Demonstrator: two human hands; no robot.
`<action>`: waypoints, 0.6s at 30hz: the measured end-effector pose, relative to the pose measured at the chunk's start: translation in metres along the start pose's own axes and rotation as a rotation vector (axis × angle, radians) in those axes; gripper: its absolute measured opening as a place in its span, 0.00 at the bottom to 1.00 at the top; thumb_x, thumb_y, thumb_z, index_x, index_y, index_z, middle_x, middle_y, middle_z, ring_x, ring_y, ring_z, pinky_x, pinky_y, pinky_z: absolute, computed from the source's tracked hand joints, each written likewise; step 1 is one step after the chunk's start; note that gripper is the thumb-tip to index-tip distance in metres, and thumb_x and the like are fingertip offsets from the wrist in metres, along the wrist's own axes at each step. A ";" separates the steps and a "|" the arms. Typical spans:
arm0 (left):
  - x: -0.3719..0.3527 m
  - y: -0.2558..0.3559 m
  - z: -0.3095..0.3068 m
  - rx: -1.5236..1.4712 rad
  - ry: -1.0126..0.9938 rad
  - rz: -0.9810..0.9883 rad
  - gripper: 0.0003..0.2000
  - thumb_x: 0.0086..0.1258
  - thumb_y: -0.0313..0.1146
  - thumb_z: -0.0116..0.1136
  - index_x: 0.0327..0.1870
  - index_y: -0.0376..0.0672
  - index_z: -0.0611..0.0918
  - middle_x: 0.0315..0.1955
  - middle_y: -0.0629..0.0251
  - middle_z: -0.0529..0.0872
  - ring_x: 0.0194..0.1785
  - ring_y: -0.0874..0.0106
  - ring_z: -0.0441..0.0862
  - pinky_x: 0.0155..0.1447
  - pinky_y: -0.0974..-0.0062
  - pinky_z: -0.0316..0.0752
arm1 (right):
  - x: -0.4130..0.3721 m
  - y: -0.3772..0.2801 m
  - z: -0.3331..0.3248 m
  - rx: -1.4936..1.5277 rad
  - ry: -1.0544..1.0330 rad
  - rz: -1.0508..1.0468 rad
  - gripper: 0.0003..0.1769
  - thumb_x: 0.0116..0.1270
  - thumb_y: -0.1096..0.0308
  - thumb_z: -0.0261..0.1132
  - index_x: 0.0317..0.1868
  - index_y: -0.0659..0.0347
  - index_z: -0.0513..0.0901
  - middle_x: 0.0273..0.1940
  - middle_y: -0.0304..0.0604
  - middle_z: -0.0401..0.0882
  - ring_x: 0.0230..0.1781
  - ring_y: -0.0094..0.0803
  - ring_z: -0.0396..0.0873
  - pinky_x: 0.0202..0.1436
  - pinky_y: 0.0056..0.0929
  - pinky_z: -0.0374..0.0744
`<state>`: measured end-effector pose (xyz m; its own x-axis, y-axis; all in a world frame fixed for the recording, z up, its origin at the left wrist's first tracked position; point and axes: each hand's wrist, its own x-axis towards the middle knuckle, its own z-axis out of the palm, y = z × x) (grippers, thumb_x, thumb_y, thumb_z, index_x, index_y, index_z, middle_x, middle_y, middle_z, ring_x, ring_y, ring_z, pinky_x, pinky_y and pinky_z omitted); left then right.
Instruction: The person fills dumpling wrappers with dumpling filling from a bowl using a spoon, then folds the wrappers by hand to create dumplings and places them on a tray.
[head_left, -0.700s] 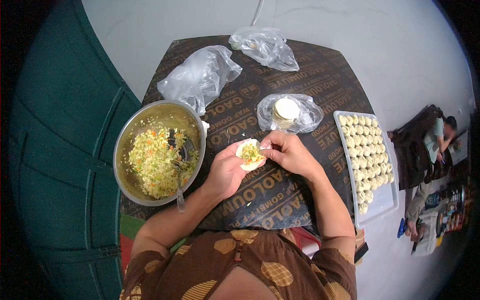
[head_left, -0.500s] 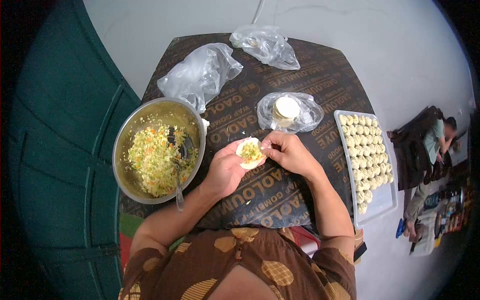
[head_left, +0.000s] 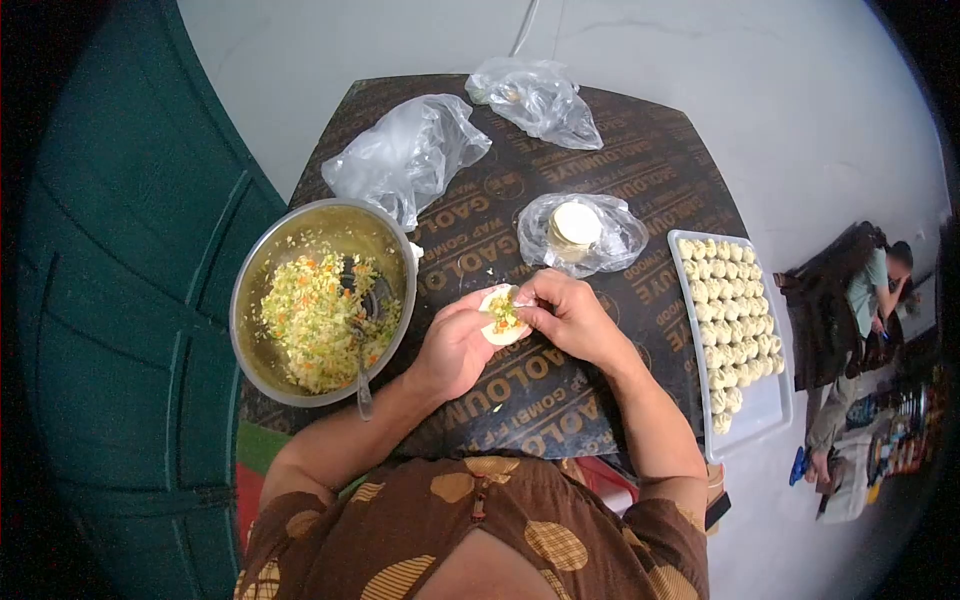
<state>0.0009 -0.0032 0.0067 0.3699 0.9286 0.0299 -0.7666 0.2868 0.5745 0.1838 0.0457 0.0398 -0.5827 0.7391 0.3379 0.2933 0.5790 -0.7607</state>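
Note:
Between my hands is a round dumpling wrapper (head_left: 497, 334) topped with chopped vegetable filling (head_left: 506, 313). My left hand (head_left: 455, 346) cradles it from the left, thumb over the near edge. With thumb and forefinger, my right hand (head_left: 566, 312) pinches the wrapper's right edge. A metal bowl (head_left: 240, 327) of the same filling stands left of my left hand, a spoon (head_left: 364, 392) leaning in it. Beyond my right hand, a stack of wrappers (head_left: 576, 223) sits on a clear plastic bag (head_left: 624, 243). At the right, a white tray (head_left: 757, 407) carries rows of pleated dumplings (head_left: 727, 310).
Two more clear plastic bags, one crumpled at the left (head_left: 408, 155) and one at the back (head_left: 538, 102), lie on the dark printed table (head_left: 640, 150). A green door (head_left: 130, 300) is close at the left. Far right, a person (head_left: 872, 285) sits bent forward.
My right thumb and forefinger have shifted slightly left over the wrapper, gathering its edge inward around the filling. The whole view has shifted slightly.

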 end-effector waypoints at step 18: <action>0.000 -0.002 0.003 0.146 0.120 0.020 0.17 0.75 0.25 0.46 0.61 0.28 0.70 0.54 0.56 0.77 0.57 0.68 0.77 0.64 0.70 0.71 | -0.001 -0.008 0.004 -0.028 0.021 -0.027 0.10 0.56 0.78 0.67 0.39 0.66 0.78 0.34 0.49 0.77 0.38 0.47 0.76 0.42 0.38 0.76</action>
<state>0.0039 -0.0049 0.0081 0.2829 0.9578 -0.0502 -0.6860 0.2387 0.6874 0.1791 0.0394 0.0431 -0.5751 0.7298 0.3698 0.2986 0.6080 -0.7356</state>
